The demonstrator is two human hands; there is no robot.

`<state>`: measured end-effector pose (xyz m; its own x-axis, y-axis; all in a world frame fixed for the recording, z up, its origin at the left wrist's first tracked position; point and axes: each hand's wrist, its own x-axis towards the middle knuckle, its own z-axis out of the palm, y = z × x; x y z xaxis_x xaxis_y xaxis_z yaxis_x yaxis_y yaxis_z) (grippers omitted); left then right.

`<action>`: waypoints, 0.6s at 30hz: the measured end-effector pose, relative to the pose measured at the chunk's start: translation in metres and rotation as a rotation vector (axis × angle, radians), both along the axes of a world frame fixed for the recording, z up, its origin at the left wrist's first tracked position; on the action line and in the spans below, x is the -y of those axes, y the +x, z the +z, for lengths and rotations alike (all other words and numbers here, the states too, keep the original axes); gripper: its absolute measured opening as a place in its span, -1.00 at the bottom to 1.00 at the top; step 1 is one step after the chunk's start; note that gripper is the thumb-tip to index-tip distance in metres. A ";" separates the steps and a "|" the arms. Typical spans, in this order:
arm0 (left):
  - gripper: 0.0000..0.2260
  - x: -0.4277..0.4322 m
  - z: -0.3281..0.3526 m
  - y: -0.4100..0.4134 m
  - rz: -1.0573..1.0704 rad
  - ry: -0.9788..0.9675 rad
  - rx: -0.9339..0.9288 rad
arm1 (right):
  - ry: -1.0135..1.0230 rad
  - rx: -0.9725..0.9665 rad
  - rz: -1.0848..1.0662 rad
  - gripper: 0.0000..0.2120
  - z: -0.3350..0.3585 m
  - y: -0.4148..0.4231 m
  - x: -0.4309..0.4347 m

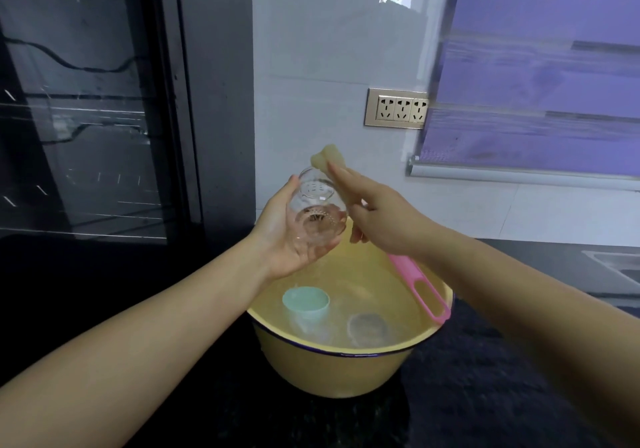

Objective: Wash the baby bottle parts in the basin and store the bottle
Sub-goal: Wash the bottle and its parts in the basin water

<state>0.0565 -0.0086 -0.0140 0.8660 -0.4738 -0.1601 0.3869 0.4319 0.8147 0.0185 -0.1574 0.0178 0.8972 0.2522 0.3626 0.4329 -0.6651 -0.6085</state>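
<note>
The left hand [277, 236] cradles the clear bottle [317, 212] from below, palm up, with its fingers and thumb curled round the glass. It holds the bottle tilted over the yellow basin [346, 352], most likely so that drips fall back into the water. The right hand [381, 219] grips the brush [427, 291] part-way up. Its fingers wrap the shaft and the forefinger lies along the pale sponge head, a hold that would steady the head for scrubbing. The pink handle trails down over the basin's rim. The sponge tip pokes up just beyond the bottle. It seems to sit against the outside rather than inside, though the clear wall and blur make that uncertain. The middle of the brush is hidden by the right hand. In the water a teal cap [305, 303] floats or rests near the front. Beside it is a pale round part [367, 326], too faint under the surface to name. The bottle's opening cannot be made out.
</note>
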 end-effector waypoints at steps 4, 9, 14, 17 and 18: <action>-0.36 0.000 0.000 0.000 0.030 -0.007 0.058 | 0.100 -0.034 0.006 -0.36 -0.002 -0.007 -0.004; -0.39 -0.001 -0.001 0.002 0.127 -0.054 0.039 | 0.128 -0.029 0.046 -0.36 -0.007 -0.023 0.000; -0.62 -0.002 -0.001 0.000 0.107 -0.073 0.000 | -0.009 0.009 0.147 -0.33 -0.017 -0.030 0.005; -0.66 -0.004 -0.002 0.000 0.105 -0.078 -0.052 | -0.178 0.094 0.188 -0.25 -0.022 -0.030 0.004; -0.63 -0.005 -0.003 0.001 0.108 -0.095 -0.064 | -0.233 0.131 0.181 -0.25 -0.023 -0.029 0.004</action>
